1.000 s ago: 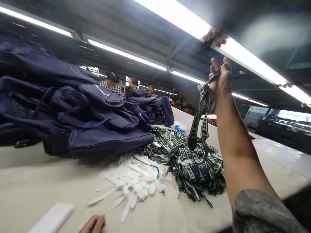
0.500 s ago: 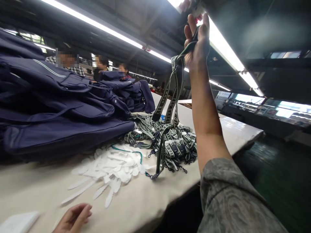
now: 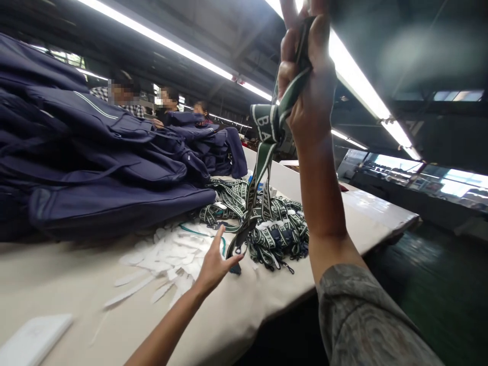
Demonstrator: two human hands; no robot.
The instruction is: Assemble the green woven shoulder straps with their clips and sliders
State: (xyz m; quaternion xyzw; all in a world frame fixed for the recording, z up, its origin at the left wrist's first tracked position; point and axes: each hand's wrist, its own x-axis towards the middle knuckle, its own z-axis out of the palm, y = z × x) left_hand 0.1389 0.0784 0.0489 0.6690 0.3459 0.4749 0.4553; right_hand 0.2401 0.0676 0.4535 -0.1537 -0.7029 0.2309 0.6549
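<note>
High at the top of the view, my right hand [image 3: 305, 66] is closed round a dark green lettered strap [image 3: 263, 157], which hangs down from it. The strap's lower end, with a dark clip, reaches beside a pile of similar straps [image 3: 280, 234] on the table. Low in the middle, my left hand [image 3: 216, 262] has its thumb and a finger spread apart close to the hanging end, holding nothing that shows. White flat strips [image 3: 163, 259] lie in a heap left of my left hand, with a thin teal cord on them.
Navy blue bags [image 3: 114, 188] are stacked along the left side of the pale table [image 3: 229, 325]. A white flat block [image 3: 36, 338] lies at the lower left. Several people [image 3: 125, 96] are behind the bags. The table's front edge runs toward the far right.
My left hand has moved up and right from the lower left toward the strap's hanging end, its fingers now spread. My right hand is higher and nearer, and the strap has swung left.
</note>
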